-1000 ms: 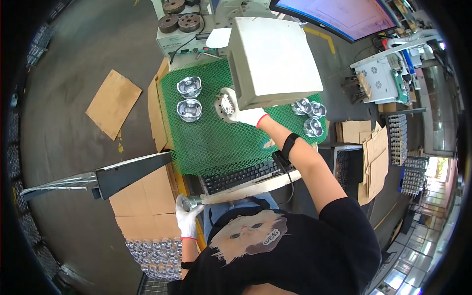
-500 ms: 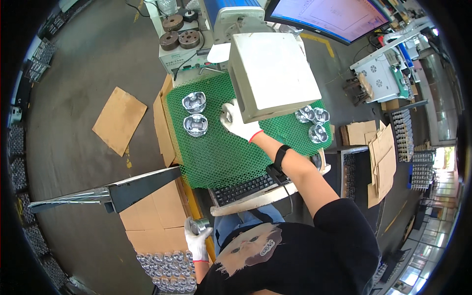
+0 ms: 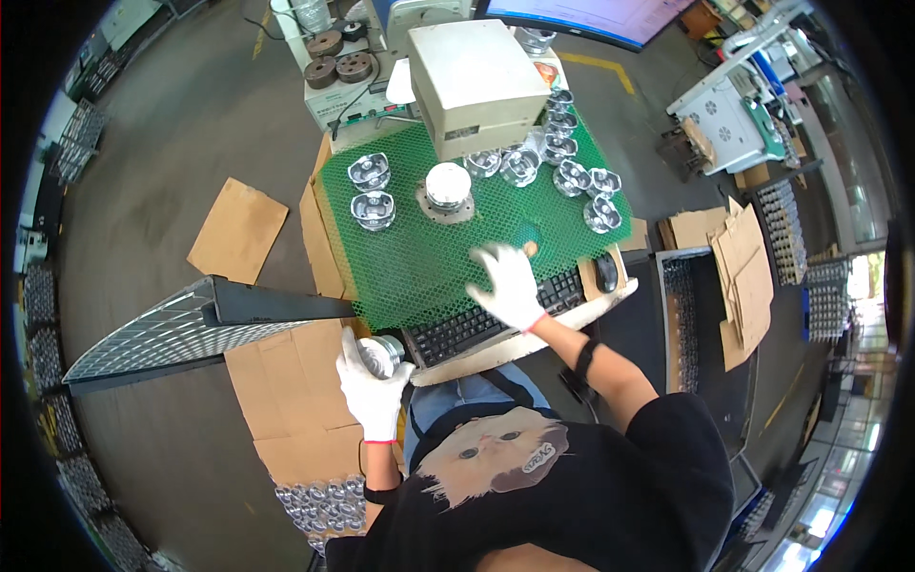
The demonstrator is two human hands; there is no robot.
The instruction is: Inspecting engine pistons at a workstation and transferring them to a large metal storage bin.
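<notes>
My left hand [image 3: 370, 389], in a white glove, grips a metal piston [image 3: 381, 357] beside the front left corner of the table. White-gloved too, my right hand [image 3: 512, 286] is open with fingers spread, above the green mesh mat [image 3: 419, 276] and close to the keyboard [image 3: 456, 334]. It holds nothing. Farther back, a piston [image 3: 447, 186] stands crown up on a round metal fixture [image 3: 459, 214], in front of the beige box-shaped machine head [image 3: 481, 86]. Two pistons [image 3: 373, 211] sit on the mat's left side. Several more pistons [image 3: 520, 166] stand along the right.
A monitor [image 3: 591, 19] rises at the back. A mouse [image 3: 606, 274] lies right of the keyboard. Below my left hand are cardboard sheets [image 3: 291, 400] and many packed pistons [image 3: 319, 505]. A dark panel [image 3: 276, 303] juts out left. A box with cardboard [image 3: 743, 276] stands right.
My right hand has drawn back from the machine head toward the keyboard and opened, uncovering the piston on the fixture. My left hand has risen with its piston toward the table. The view has shifted.
</notes>
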